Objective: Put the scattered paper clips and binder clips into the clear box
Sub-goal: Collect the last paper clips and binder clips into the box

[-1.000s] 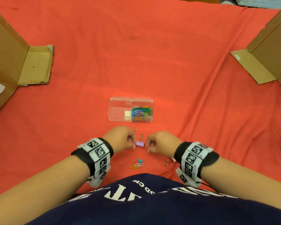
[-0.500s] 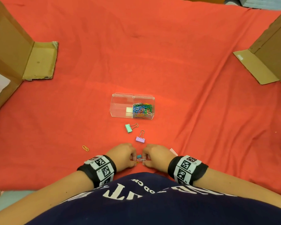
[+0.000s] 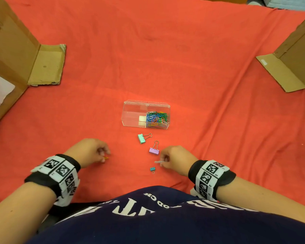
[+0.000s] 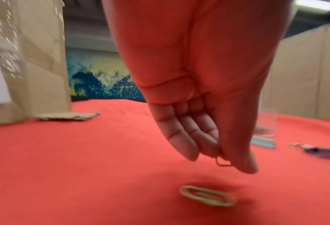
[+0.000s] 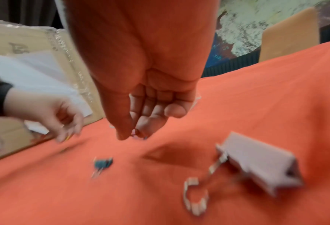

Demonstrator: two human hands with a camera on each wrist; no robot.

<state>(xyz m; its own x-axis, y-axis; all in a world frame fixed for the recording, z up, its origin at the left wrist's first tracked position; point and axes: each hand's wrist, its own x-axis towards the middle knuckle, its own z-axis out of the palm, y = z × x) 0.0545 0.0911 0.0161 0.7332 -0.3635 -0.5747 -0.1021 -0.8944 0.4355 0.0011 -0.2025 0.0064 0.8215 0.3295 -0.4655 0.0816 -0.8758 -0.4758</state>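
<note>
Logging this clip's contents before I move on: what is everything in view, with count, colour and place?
clear box: 1, transparent, centre of cloth; right compartment full of mixed-colour paper clips
binder clips: 3 on cloth, mint, purple, small teal
loose paper clip: 1, yellowish, under left hand
red cloth: 1, covers surface
cardboard boxes: 2, brown, left, right
left hand: pinches a yellow clip
right hand: pinches a pale clip
</note>
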